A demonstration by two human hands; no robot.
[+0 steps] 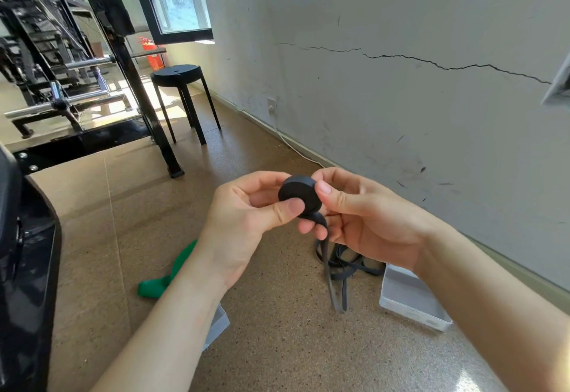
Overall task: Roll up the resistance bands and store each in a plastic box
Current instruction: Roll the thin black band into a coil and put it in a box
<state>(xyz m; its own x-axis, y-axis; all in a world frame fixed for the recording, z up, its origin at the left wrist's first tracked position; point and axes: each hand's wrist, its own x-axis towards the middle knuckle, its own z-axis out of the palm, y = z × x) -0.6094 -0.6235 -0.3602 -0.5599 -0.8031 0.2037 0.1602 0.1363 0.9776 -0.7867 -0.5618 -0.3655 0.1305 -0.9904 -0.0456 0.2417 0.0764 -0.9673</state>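
A black resistance band [298, 194] is wound into a tight disc held between both hands above the floor. My left hand [243, 222] pinches the roll with thumb and fingers. My right hand [364, 219] grips its other side, thumb on the edge. The loose tail of the band [337, 280] hangs down and lies tangled on the floor. A green resistance band [163, 277] lies on the floor, partly hidden behind my left forearm. One clear plastic box [410, 299] sits open on the floor at the right. Another clear box [219, 327] shows under my left forearm.
A black stool [182, 89] stands farther back by the cracked wall. A black gym rack upright [145, 108] and metal bars stand at the left. A dark machine base [27, 253] fills the left edge. A red fire extinguisher [152, 52] is at the far back.
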